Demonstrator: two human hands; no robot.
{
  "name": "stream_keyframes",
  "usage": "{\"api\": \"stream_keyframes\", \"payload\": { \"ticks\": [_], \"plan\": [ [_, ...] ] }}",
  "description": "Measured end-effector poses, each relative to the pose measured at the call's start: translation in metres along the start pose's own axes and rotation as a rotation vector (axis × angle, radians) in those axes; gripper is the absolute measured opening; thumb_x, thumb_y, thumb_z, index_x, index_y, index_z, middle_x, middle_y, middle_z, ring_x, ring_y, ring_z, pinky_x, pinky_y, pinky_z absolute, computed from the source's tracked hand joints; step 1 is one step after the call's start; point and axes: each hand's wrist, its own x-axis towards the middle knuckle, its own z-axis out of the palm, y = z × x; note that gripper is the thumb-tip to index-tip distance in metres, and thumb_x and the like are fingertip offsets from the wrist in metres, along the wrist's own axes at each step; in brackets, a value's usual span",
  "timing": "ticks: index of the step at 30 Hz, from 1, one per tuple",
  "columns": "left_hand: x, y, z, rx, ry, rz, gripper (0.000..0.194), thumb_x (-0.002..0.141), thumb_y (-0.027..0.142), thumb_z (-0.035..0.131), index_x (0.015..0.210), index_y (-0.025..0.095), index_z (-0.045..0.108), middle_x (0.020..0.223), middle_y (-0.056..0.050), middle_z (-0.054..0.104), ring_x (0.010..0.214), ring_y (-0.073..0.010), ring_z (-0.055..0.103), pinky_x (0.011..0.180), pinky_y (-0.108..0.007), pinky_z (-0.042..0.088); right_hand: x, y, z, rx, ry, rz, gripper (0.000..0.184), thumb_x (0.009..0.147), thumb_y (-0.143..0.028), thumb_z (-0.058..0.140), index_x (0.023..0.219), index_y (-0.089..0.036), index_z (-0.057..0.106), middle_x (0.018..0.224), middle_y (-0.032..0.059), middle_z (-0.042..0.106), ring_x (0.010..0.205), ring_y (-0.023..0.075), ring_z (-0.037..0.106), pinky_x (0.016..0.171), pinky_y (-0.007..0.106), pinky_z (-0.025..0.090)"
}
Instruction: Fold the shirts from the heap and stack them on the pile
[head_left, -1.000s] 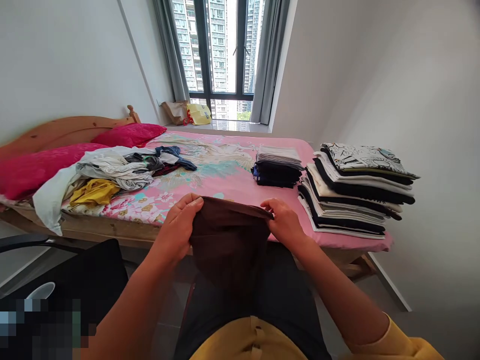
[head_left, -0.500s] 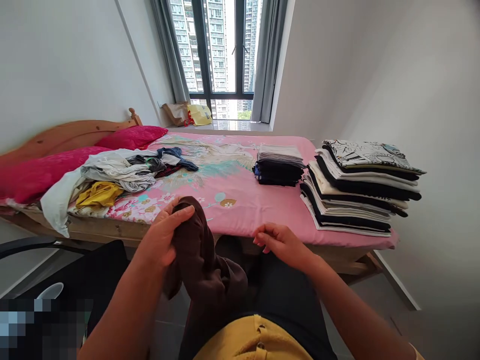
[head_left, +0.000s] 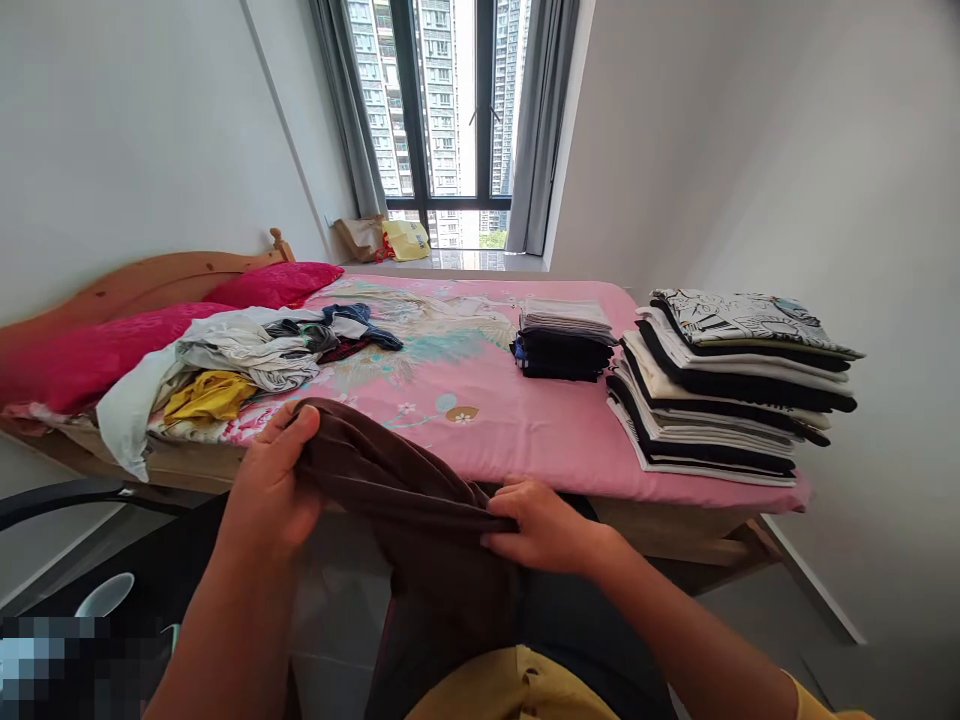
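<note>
A dark brown garment [head_left: 397,490] is stretched between my hands in front of the bed's near edge. My left hand [head_left: 274,485] is closed on its upper left corner, thumb on top. My right hand [head_left: 544,525] is closed on the cloth lower down at the right, fingers curled over the fold. The rest of the garment hangs down over my lap. The pink flowered bed [head_left: 517,430] lies just beyond my hands.
A heap of unfolded clothes [head_left: 240,350] lies on the bed's left side by red pillows [head_left: 90,350]. A small folded pile [head_left: 562,340] and a taller folded stack [head_left: 727,385] stand at the right. A dark chair [head_left: 75,495] is at lower left. Bags [head_left: 386,238] sit on the windowsill.
My left hand moved left and lower with the brown garment. My right hand, which had let go half a second ago, has taken hold of the cloth again lower down.
</note>
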Motion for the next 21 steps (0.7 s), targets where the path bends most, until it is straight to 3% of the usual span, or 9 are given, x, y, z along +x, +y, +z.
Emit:
{"api": "stream_keyframes", "payload": {
  "ticks": [3,6,9,12,15,18,21],
  "plan": [
    [0.010,-0.014,-0.025,-0.064,0.032,-0.105,0.017,0.068,0.021,0.073,0.075,0.017,0.059,0.063,0.006,0.063,0.055,-0.0072,0.058,0.052,-0.016,0.050,-0.015,-0.002,-0.047,0.074,0.147,0.039,0.029,0.080,-0.038,0.061,0.061,-0.018,0.053,0.065,-0.0003,0.052,0.068,0.0142,0.049,0.065,0.026,0.037],
    [0.016,-0.029,-0.041,-0.009,0.013,-0.192,0.019,0.065,0.022,0.075,0.076,0.018,0.060,0.065,0.005,0.064,0.053,-0.0102,0.060,0.044,-0.019,0.050,-0.022,-0.005,-0.087,0.148,0.063,-0.030,0.026,0.080,-0.043,0.061,0.069,-0.019,0.059,0.075,0.0014,0.055,0.073,0.0154,0.052,0.067,0.026,0.040],
    [0.020,-0.036,-0.049,0.011,0.084,-0.148,0.026,0.058,0.019,0.079,0.077,0.018,0.060,0.066,0.005,0.066,0.052,-0.0104,0.061,0.042,-0.018,0.051,-0.022,0.003,-0.113,-0.129,0.021,-0.030,0.019,0.074,-0.035,0.068,0.064,-0.021,0.060,0.062,-0.0005,0.053,0.068,0.0162,0.050,0.071,0.029,0.039],
    [0.020,-0.035,-0.048,0.048,0.104,-0.111,0.031,0.056,0.018,0.080,0.081,0.019,0.060,0.067,0.006,0.067,0.052,-0.0117,0.063,0.043,-0.019,0.053,-0.026,0.013,-0.135,-0.377,0.230,0.018,0.010,0.078,-0.029,0.062,0.072,-0.023,0.065,0.063,0.0012,0.058,0.069,0.0179,0.051,0.074,0.033,0.038],
    [0.019,-0.033,-0.041,0.126,0.023,-0.102,0.047,0.056,0.020,0.080,0.098,0.024,0.059,0.065,0.005,0.067,0.051,-0.0163,0.066,0.042,-0.021,0.053,-0.034,0.012,-0.150,-0.363,0.371,0.032,0.013,0.084,-0.032,0.055,0.086,-0.024,0.065,0.078,0.0043,0.063,0.075,0.0193,0.053,0.072,0.033,0.040],
    [0.019,-0.032,-0.036,0.241,-0.028,-0.125,0.056,0.055,0.024,0.081,0.106,0.023,0.059,0.064,0.001,0.067,0.049,-0.0196,0.066,0.041,-0.024,0.052,-0.046,0.006,-0.151,-0.421,0.203,-0.029,0.011,0.083,-0.027,0.055,0.081,-0.024,0.065,0.069,0.0031,0.060,0.073,0.0193,0.051,0.077,0.035,0.039],
    [0.019,-0.033,-0.037,0.332,-0.046,-0.152,0.047,0.054,0.029,0.081,0.096,0.019,0.066,0.071,-0.003,0.069,0.054,-0.0194,0.066,0.046,-0.025,0.053,-0.064,0.004,-0.138,-0.553,0.077,-0.034,0.013,0.080,-0.018,0.055,0.071,-0.024,0.062,0.058,0.0011,0.056,0.069,0.0187,0.048,0.082,0.038,0.036]
  ]
}}
